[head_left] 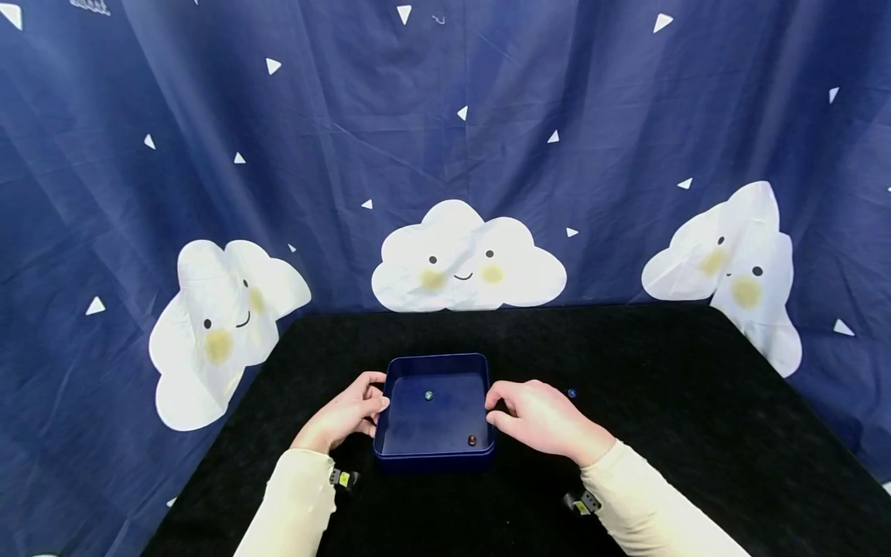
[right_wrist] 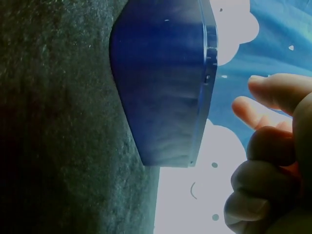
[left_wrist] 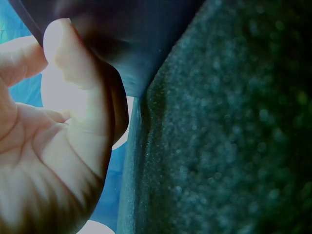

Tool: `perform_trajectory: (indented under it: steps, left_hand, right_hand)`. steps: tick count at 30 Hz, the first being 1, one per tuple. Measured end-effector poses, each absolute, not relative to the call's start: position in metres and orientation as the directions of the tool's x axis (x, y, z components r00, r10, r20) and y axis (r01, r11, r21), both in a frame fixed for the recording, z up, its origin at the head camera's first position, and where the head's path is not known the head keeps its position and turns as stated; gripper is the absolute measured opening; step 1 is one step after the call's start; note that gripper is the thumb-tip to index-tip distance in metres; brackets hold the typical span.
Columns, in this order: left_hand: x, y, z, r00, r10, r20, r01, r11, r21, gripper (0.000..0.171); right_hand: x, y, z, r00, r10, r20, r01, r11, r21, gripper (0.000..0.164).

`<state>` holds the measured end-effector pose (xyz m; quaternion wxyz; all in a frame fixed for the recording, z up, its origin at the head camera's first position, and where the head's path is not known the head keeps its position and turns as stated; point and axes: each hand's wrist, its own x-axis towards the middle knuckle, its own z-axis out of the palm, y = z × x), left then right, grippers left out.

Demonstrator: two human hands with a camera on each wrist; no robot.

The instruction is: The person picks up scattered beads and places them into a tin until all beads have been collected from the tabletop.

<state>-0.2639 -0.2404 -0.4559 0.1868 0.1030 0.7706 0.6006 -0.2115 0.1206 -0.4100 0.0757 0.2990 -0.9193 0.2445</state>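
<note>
A shallow square blue box (head_left: 435, 446) sits on the black cloth between the hands. Inside it are a small greenish bead or marble (head_left: 428, 395) near the middle and a reddish-brown one (head_left: 472, 440) by the near right corner. My left hand (head_left: 348, 410) grips the box's left side, its thumb (left_wrist: 73, 63) against the wall near the rim. Close to the right rim is my right hand (head_left: 543, 418); its thumb and index finger are apart with nothing visible between them, the other fingers loosely bent. The right wrist view shows it apart from the box's wall (right_wrist: 161, 87).
A small blue bead or marble (head_left: 572, 393) lies on the black cloth (head_left: 647, 371), just beyond the right hand. A dark blue curtain (head_left: 334, 116) with white clouds stands behind and at both sides of the table. Wrist cameras are strapped under both sleeves.
</note>
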Motion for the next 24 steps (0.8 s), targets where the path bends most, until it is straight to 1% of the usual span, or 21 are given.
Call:
perform_trajectory:
  steps: [5, 9, 16, 24]
  left_hand:
    - [-0.263, -0.240, -0.454, -0.909, 0.386, -0.156, -0.056, 0.258, 0.965, 0.055]
    - [-0.263, -0.240, -0.455, -0.910, 0.382, -0.159, -0.056, 0.266, 0.962, 0.054]
    - [-0.263, -0.241, -0.456, -0.915, 0.366, -0.169, -0.070, 0.270, 0.960, 0.052]
    - [-0.265, -0.242, -0.457, -0.914, 0.372, -0.163, -0.064, 0.266, 0.962, 0.054]
  right_hand:
    - [-0.212, 0.126, -0.408, -0.832, -0.488, 0.264, -0.554, 0.715, -0.427, 0.010]
    - [-0.212, 0.136, -0.408, -0.840, -0.470, 0.271, -0.542, 0.720, -0.434, 0.011]
    - [-0.217, 0.163, -0.415, -0.877, -0.380, 0.293, -0.478, 0.746, -0.464, 0.012]
    - [-0.228, 0.197, -0.420, -0.898, -0.310, 0.311, -0.429, 0.771, -0.471, 0.012]
